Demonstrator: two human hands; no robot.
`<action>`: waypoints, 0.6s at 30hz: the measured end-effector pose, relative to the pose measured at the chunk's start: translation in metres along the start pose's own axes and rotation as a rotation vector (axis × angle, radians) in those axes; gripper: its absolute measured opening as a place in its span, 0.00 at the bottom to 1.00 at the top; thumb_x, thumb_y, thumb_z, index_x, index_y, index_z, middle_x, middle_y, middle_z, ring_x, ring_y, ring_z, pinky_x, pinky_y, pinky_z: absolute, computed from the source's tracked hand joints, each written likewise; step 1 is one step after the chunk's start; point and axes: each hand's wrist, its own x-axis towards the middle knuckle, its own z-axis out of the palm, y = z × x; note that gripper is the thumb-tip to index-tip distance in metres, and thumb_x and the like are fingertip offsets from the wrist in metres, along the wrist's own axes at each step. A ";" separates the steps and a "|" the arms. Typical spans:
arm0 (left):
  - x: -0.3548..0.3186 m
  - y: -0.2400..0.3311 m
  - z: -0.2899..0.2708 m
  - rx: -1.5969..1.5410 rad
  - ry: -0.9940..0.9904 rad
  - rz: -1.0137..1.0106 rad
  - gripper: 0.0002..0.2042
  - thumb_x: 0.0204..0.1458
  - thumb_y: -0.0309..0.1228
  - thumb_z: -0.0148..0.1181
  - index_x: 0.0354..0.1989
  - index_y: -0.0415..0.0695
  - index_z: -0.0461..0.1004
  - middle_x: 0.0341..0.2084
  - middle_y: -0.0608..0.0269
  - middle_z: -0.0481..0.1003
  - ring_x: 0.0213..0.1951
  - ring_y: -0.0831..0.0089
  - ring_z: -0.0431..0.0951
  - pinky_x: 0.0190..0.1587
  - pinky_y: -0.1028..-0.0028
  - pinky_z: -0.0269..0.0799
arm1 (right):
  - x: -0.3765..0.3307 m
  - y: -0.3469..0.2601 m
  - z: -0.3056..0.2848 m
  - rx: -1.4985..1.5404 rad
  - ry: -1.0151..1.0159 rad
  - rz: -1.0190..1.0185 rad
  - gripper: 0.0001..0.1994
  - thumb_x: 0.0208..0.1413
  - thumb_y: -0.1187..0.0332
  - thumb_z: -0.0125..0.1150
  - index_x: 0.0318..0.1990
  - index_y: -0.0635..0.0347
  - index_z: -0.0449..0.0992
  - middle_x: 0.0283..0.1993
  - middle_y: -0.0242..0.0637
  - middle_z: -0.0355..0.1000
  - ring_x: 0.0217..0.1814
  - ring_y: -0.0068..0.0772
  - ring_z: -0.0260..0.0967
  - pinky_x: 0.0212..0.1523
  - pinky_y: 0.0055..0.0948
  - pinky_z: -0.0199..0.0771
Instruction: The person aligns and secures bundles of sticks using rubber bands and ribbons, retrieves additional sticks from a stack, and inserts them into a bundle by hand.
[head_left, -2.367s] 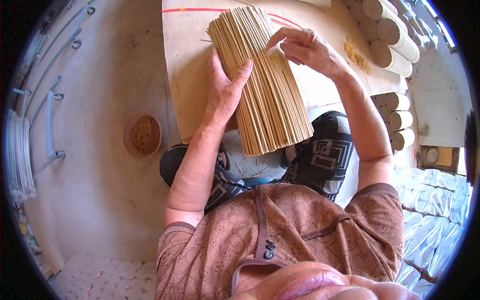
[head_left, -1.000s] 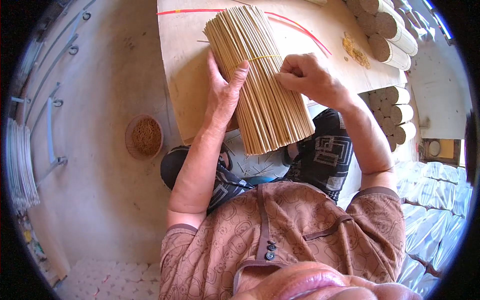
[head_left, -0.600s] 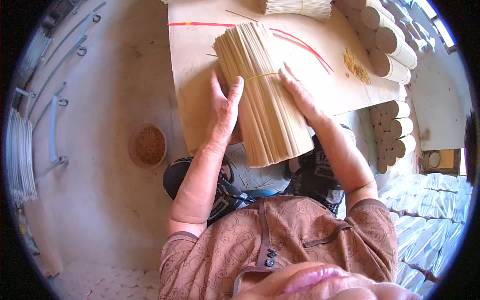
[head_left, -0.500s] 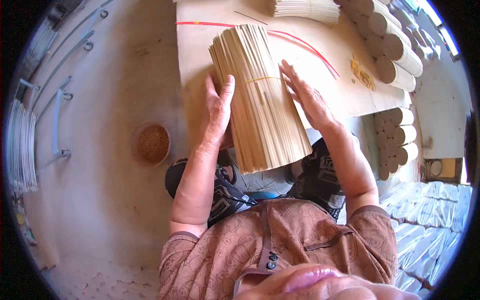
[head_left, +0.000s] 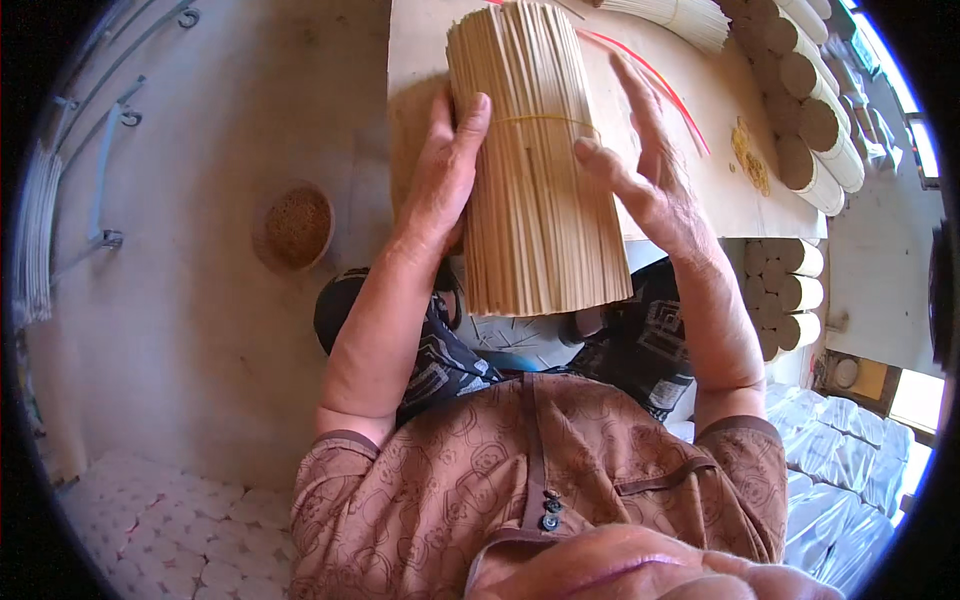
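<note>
A thick bundle of thin pale wooden sticks (head_left: pixel 540 215) fills the middle of the view, its near end overhanging the table's front edge. One yellow rubber band (head_left: pixel 545 118) circles it near its upper middle. My left hand (head_left: pixel 447 165) grips the left side, thumb lying along the sticks and fingers partly hidden behind them. To the right, my right hand (head_left: pixel 655 175) has its fingers stretched out and apart from the bundle. Its thumb tip points at the bundle's right side by the band; I cannot tell whether it touches.
On the table (head_left: pixel 720 190) lie a red strap (head_left: pixel 655 75) and a pile of yellow rubber bands (head_left: pixel 748 158). Finished stick bundles (head_left: pixel 815 125) are stacked at the right, more below. A round tub (head_left: pixel 293 226) stands on the floor at left. Plastic-wrapped packs (head_left: pixel 840 450) sit lower right.
My right hand has come away from the bundle's side, its fingers spreading outward. The bundle leans less to the left at its far end. The whole view has shifted a little.
</note>
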 end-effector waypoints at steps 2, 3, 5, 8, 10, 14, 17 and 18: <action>-0.001 -0.003 0.007 0.024 0.009 -0.004 0.44 0.60 0.57 0.53 0.72 0.37 0.42 0.61 0.43 0.64 0.62 0.59 0.65 0.64 0.64 0.62 | 0.005 -0.002 -0.001 -0.174 -0.093 -0.132 0.46 0.50 0.55 0.63 0.74 0.60 0.48 0.76 0.56 0.43 0.78 0.56 0.43 0.75 0.49 0.48; -0.002 -0.004 0.009 0.061 0.029 -0.003 0.45 0.59 0.55 0.55 0.72 0.37 0.41 0.61 0.43 0.63 0.63 0.59 0.65 0.64 0.63 0.62 | 0.005 -0.002 -0.002 -0.184 -0.097 -0.131 0.46 0.50 0.55 0.63 0.74 0.60 0.48 0.76 0.56 0.43 0.78 0.56 0.43 0.75 0.49 0.48; 0.001 -0.007 0.009 0.029 0.033 0.012 0.46 0.58 0.54 0.59 0.72 0.38 0.40 0.62 0.40 0.62 0.64 0.58 0.64 0.64 0.62 0.63 | 0.004 -0.002 -0.001 -0.212 -0.164 -0.086 0.45 0.49 0.58 0.62 0.73 0.61 0.49 0.75 0.57 0.43 0.77 0.56 0.44 0.74 0.46 0.50; -0.001 -0.011 0.009 0.015 0.035 0.017 0.48 0.56 0.54 0.61 0.72 0.38 0.39 0.61 0.38 0.62 0.63 0.57 0.64 0.63 0.60 0.65 | 0.002 0.000 0.000 -0.270 -0.162 -0.111 0.44 0.49 0.60 0.62 0.73 0.62 0.49 0.75 0.57 0.45 0.76 0.57 0.46 0.73 0.47 0.53; 0.002 -0.010 0.010 0.023 0.014 0.070 0.48 0.55 0.54 0.61 0.72 0.38 0.40 0.60 0.38 0.63 0.62 0.56 0.66 0.62 0.59 0.66 | 0.003 -0.002 0.000 -0.311 -0.162 -0.129 0.44 0.49 0.61 0.62 0.73 0.62 0.49 0.75 0.57 0.45 0.76 0.57 0.47 0.73 0.48 0.54; 0.003 -0.007 0.009 0.013 0.004 0.073 0.47 0.55 0.53 0.61 0.71 0.38 0.42 0.58 0.39 0.64 0.60 0.56 0.68 0.61 0.60 0.68 | 0.008 -0.011 0.008 -0.286 -0.163 -0.121 0.41 0.50 0.65 0.58 0.74 0.54 0.51 0.74 0.53 0.50 0.75 0.51 0.49 0.72 0.44 0.56; 0.005 -0.007 0.010 0.005 0.024 0.086 0.44 0.57 0.51 0.60 0.71 0.38 0.43 0.57 0.40 0.65 0.58 0.57 0.70 0.59 0.62 0.70 | 0.013 -0.014 0.011 -0.374 -0.159 -0.125 0.40 0.49 0.67 0.57 0.73 0.57 0.52 0.73 0.54 0.52 0.74 0.50 0.53 0.71 0.42 0.58; 0.005 -0.006 0.009 0.020 0.024 0.068 0.43 0.58 0.49 0.60 0.71 0.38 0.43 0.57 0.42 0.66 0.58 0.58 0.70 0.59 0.63 0.70 | 0.016 -0.012 0.012 -0.390 -0.152 -0.134 0.40 0.49 0.67 0.57 0.73 0.58 0.52 0.72 0.54 0.52 0.73 0.50 0.54 0.71 0.42 0.58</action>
